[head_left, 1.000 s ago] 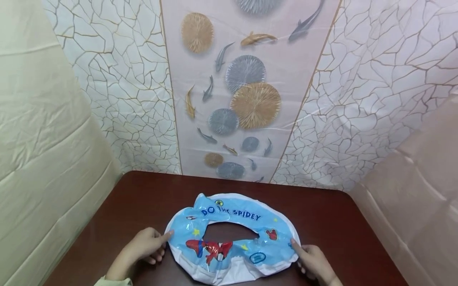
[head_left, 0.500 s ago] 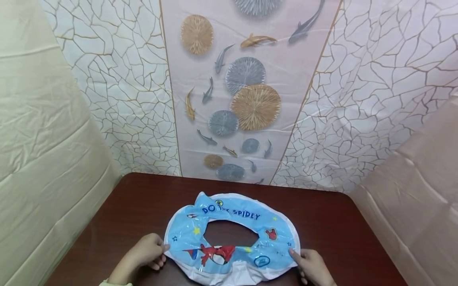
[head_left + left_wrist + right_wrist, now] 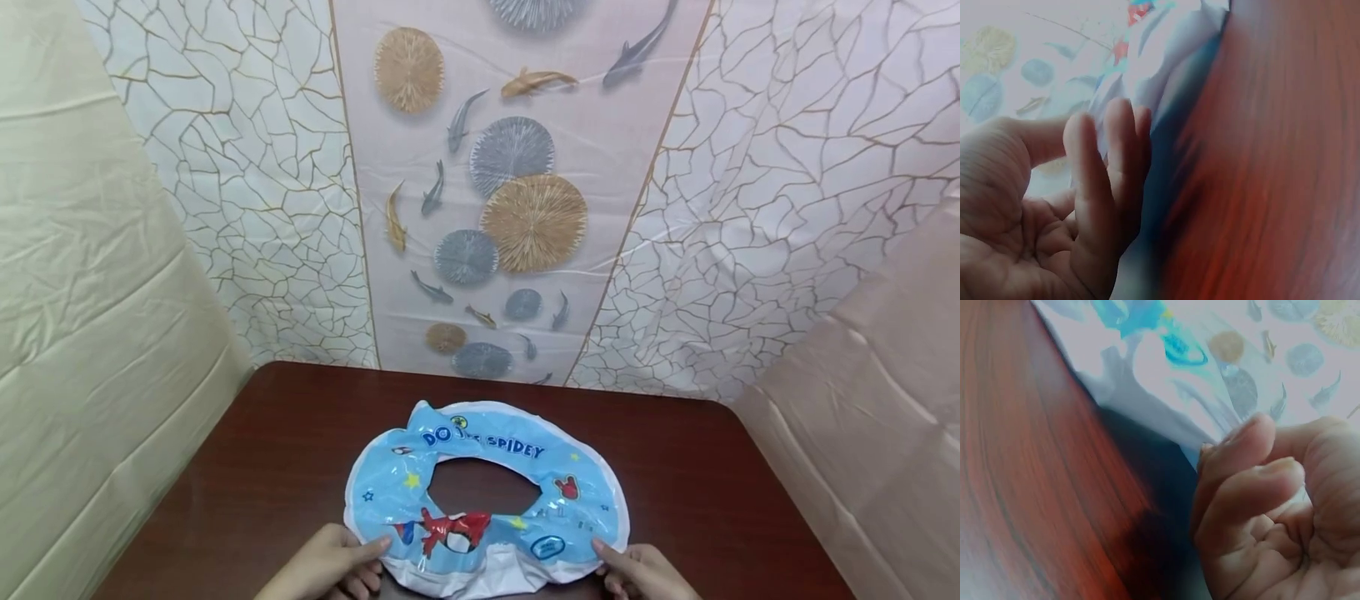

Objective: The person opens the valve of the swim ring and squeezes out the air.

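Note:
A soft, wrinkled swim ring, light blue with a white rim, lies on the brown table. Red cartoon figures, stars and lettering are printed on its top. At its near left edge my left hand pinches the rim, thumb on top and fingers beneath. My right hand pinches the near right edge in the same way. In the left wrist view the white underside of the ring rises beside the fingers of my left hand. The right wrist view has the white rim running into the fingers of my right hand.
The dark brown table extends behind and to both sides of the ring. A patterned backdrop with fish and round shapes stands at the back edge. Pale cloth hangs on the left, beige cloth on the right.
My left hand has moved along the rim toward the near side and inward. My right hand has shifted slightly nearer and inward too. The ring has barely moved.

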Demonstrator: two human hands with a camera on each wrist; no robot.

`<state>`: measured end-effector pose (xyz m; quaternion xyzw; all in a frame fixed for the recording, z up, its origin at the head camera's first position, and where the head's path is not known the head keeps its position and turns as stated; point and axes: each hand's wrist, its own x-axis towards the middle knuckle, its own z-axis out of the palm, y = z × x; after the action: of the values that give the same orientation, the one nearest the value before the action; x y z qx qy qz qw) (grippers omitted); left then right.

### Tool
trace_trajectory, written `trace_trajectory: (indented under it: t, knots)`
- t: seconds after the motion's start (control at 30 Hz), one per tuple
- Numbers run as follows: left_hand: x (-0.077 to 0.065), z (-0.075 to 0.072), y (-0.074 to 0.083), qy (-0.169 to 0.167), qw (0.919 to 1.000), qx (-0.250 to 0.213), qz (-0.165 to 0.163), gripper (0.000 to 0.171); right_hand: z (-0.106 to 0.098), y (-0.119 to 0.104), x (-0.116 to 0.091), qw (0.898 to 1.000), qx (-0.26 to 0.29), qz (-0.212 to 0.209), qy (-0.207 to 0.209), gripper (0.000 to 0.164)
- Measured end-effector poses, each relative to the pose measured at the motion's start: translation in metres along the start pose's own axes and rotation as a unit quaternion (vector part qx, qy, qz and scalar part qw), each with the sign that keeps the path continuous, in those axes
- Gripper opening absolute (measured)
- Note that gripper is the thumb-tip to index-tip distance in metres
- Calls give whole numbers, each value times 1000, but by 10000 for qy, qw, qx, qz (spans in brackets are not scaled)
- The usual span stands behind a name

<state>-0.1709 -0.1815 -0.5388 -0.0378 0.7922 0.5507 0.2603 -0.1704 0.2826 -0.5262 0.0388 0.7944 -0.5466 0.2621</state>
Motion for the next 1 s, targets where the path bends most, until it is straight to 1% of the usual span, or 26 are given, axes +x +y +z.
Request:
trace_trajectory:
  t: [0.13,0.2,0.27,0.37,0.47,0.53,0.6,0.7,0.77,0.87,0.93,1.0]
  knots:
    - [-2,4,2,-220,9990,-380,-18,53,4,-2,-1,9998,148,-65,-98,56]
    - [-2,4,2,-325,9981,-518,-39,47,3,-2,0,9995,196,-123,-231,53]
    - [-2,2,1,-354,9974,-619,-75,41,1,-1,1,9992,124,-235,-298,49]
    - [-2,-2,1,-239,9977,-616,-125,32,-5,1,2,9990,42,-354,-257,43]
    - [-1,-5,0,-38,9989,-414,-194,28,-9,3,4,9991,-91,-388,-154,42]
    - [0,-5,0,52,9994,-244,-231,30,-10,4,5,9991,-143,-386,-95,42]
    - [1,-3,-3,76,9995,-169,-260,38,-8,6,5,9994,-183,-305,-50,46]
    - [2,2,-7,-28,9994,-201,-279,54,1,7,3,9997,-239,-87,-7,55]
    - [3,9,-8,-123,9993,-265,-226,62,9,7,1,9997,-251,24,20,59]
    - [3,19,-9,-310,9986,-434,-29,60,20,4,-1,10000,-39,45,54,58]
    - [4,25,-8,-472,9962,-732,50,55,24,2,-2,9997,228,89,56,54]
    - [4,29,-8,-657,9920,-1079,60,48,26,1,-3,9985,515,161,35,48]
